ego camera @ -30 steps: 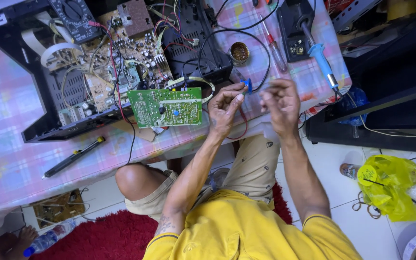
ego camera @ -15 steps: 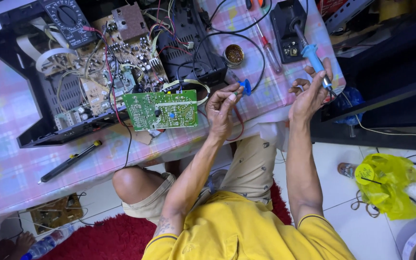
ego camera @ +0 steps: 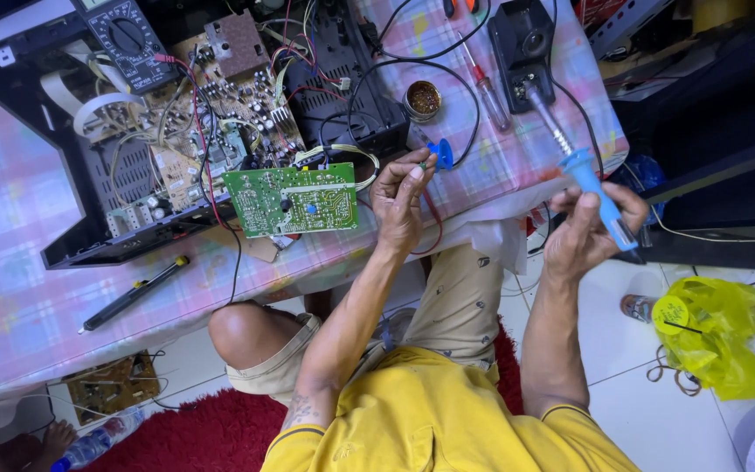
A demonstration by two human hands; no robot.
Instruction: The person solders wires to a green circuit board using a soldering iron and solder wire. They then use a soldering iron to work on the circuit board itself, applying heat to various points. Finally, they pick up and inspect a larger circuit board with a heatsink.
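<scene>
Lifting the blue soldering iron (ego camera: pixel 589 179) out of its black stand (ego camera: pixel 524 48), the right hand (ego camera: pixel 585 234) had closed tight around the handle; a second before it sat empty by the left hand (ego camera: pixel 399 199). The left hand pinched a small part beside the green circuit board (ego camera: pixel 292 199) on the counter (ego camera: pixel 10 253). Soldering looked ready.

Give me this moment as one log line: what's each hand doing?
left hand: pinching small part by green circuit board | right hand: gripping blue-handled soldering iron, tip near its black stand | surface: checked tablecloth
</scene>
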